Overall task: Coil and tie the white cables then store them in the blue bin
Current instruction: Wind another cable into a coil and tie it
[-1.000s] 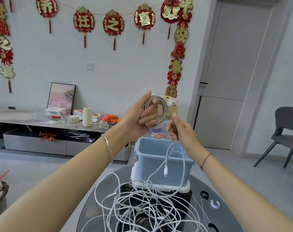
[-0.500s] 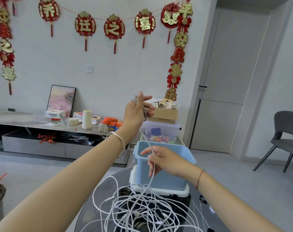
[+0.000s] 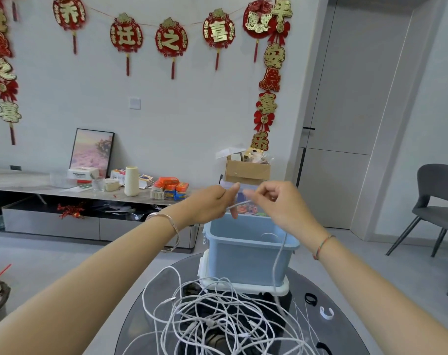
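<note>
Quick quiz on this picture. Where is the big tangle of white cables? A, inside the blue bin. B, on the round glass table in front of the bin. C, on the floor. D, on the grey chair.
B: the tangled white cables lie on the glass table in front of the blue bin; the left hand and right hand hold just one cable above it.
</note>
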Demonstrator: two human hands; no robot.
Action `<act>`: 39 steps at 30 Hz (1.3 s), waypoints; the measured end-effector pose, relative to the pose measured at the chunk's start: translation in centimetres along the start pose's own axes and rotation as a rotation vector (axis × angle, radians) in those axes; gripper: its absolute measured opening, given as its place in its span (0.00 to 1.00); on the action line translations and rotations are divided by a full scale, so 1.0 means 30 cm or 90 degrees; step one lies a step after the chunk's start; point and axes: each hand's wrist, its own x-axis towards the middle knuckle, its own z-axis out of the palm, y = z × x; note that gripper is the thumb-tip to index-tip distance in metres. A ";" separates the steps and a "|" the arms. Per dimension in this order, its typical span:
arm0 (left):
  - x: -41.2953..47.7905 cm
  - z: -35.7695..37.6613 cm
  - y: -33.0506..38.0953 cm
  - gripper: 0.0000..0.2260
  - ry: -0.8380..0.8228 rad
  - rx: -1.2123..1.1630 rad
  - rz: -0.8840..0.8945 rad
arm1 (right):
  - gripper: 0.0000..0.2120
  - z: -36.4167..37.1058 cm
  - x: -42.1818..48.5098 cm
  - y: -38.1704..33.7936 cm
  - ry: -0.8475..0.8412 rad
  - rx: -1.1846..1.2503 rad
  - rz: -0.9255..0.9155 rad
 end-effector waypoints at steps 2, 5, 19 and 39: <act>-0.013 0.001 0.018 0.31 -0.071 -0.160 -0.040 | 0.19 -0.010 0.012 -0.003 0.048 0.018 -0.017; -0.023 -0.004 0.057 0.31 -0.210 -0.339 -0.060 | 0.23 -0.018 0.031 -0.001 0.085 0.049 -0.019; 0.033 -0.092 0.055 0.21 -0.111 -1.295 0.100 | 0.20 0.085 0.035 0.000 -0.008 0.196 0.072; 0.073 0.064 -0.019 0.23 0.392 -0.367 -0.057 | 0.09 0.096 -0.140 0.013 -0.293 -0.060 0.046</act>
